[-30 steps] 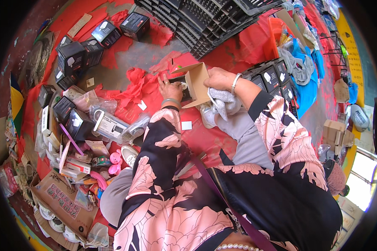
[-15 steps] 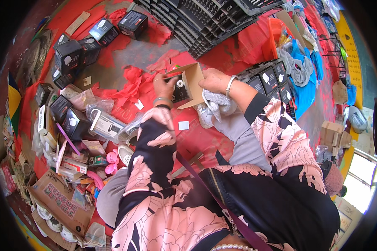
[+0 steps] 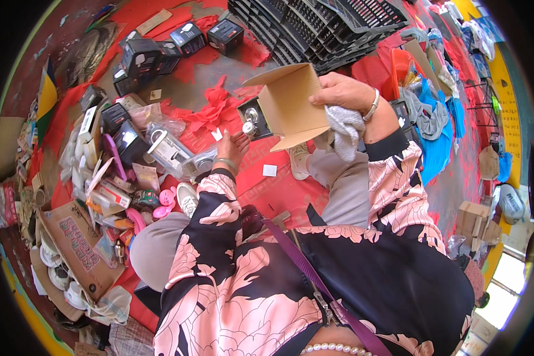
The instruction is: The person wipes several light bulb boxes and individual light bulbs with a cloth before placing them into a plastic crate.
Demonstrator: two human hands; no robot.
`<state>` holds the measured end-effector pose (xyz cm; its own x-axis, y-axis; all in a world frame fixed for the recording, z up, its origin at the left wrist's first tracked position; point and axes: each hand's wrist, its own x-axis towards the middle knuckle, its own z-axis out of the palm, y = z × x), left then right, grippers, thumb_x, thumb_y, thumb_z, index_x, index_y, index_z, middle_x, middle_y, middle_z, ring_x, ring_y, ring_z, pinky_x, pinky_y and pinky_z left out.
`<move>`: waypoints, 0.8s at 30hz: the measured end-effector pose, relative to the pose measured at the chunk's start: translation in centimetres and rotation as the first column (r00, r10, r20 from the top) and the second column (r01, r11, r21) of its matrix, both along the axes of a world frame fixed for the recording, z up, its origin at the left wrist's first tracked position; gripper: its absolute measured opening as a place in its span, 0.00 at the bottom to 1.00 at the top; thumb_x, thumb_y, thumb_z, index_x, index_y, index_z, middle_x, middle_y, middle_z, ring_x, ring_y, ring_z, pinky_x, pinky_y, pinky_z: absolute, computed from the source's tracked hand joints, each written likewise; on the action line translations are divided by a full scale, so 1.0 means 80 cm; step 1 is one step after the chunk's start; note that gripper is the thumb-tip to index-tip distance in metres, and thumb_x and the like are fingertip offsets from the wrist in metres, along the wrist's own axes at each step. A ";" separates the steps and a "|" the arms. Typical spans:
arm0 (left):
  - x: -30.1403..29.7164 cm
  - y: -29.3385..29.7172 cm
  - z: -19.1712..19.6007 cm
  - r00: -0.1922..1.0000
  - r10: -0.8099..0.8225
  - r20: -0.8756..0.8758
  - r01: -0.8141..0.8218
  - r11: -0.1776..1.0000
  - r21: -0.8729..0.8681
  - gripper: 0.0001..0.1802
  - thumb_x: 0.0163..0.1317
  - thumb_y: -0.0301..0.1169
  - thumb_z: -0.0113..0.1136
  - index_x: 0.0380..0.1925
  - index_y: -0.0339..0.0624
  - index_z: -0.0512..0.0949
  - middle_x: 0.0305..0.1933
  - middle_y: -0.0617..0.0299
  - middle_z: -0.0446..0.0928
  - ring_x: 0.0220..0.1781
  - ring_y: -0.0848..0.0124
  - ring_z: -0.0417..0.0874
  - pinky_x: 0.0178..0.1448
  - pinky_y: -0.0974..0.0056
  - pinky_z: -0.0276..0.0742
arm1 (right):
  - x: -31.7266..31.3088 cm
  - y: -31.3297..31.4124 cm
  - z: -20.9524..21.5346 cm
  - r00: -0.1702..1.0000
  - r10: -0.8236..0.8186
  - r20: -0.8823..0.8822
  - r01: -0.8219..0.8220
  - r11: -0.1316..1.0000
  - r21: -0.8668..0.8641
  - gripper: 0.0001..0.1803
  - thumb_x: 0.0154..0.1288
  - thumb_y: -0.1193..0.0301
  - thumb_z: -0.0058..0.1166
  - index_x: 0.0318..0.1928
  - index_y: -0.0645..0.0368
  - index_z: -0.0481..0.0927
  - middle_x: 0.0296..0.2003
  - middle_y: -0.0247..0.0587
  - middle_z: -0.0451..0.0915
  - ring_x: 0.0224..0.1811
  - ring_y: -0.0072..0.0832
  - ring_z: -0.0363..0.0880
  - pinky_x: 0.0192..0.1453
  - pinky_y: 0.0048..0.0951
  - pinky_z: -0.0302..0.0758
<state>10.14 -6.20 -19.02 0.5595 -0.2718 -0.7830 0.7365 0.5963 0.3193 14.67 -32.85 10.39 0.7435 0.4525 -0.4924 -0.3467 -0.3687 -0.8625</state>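
The open cardboard box (image 3: 291, 102) is in front of the person, over the far part of the floor, its brown inner faces showing and its flaps spread. Whether it rests on something or hangs from the hand cannot be told. The right hand (image 3: 349, 95) has its grip closed on the box's right edge, thumb and fingers pinching the board, which probably steadies it and leaves the left side free for access. A grey cloth (image 3: 345, 129) is bunched below that hand; whether the fingers also clasp it is unclear. On the box's left side, against a black area, is a shiny silver piece (image 3: 251, 115). The left hand (image 3: 234, 148) is just nearer than this piece, its grip open and fingers spread; contact cannot be told.

Farther out, a white slip (image 3: 269, 171) lies on the red floor covering (image 3: 279, 193). At far left, closed black boxes (image 3: 143, 56) are grouped, some stacked, perhaps to save floor room. Black plastic crates (image 3: 332, 29) stand at the far side; an orange bin (image 3: 400, 66) at right seems to gather loose items.
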 end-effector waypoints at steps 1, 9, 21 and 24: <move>-0.002 -0.007 0.024 1.000 0.026 0.018 -0.025 1.000 -0.013 0.36 0.70 0.56 0.29 0.57 0.32 0.66 0.62 0.42 0.66 0.64 0.49 0.67 0.70 0.49 0.56 | -0.007 -0.001 0.014 1.000 -0.025 -0.012 0.025 0.999 0.041 0.12 0.59 0.70 0.56 0.38 0.67 0.80 0.30 0.31 0.79 0.31 0.16 0.75 0.37 0.19 0.72; -0.012 -0.019 0.153 0.960 0.210 0.187 -0.161 0.955 -0.249 0.27 0.71 0.54 0.32 0.55 0.48 0.69 0.56 0.56 0.74 0.59 0.53 0.73 0.62 0.35 0.63 | -0.074 0.000 0.126 0.989 -0.134 0.057 0.113 0.951 0.289 0.13 0.59 0.74 0.55 0.43 0.70 0.78 0.37 0.38 0.82 0.36 0.20 0.80 0.42 0.21 0.74; -0.155 0.034 0.364 0.863 0.135 0.487 -0.108 0.991 -0.083 0.23 0.70 0.49 0.35 0.47 0.43 0.72 0.50 0.58 0.76 0.55 0.58 0.73 0.60 0.38 0.63 | -0.190 -0.014 0.197 0.946 -0.289 0.149 0.198 0.874 0.444 0.14 0.58 0.74 0.56 0.43 0.68 0.79 0.35 0.38 0.82 0.33 0.21 0.80 0.40 0.19 0.75; -0.182 0.056 0.344 0.844 0.153 0.515 -0.124 0.988 -0.090 0.16 0.68 0.41 0.44 0.46 0.44 0.73 0.42 0.61 0.77 0.47 0.61 0.76 0.53 0.47 0.70 | -0.197 -0.001 0.220 0.967 -0.174 0.187 0.093 0.920 0.380 0.13 0.59 0.73 0.55 0.43 0.68 0.79 0.34 0.38 0.82 0.32 0.21 0.80 0.39 0.19 0.75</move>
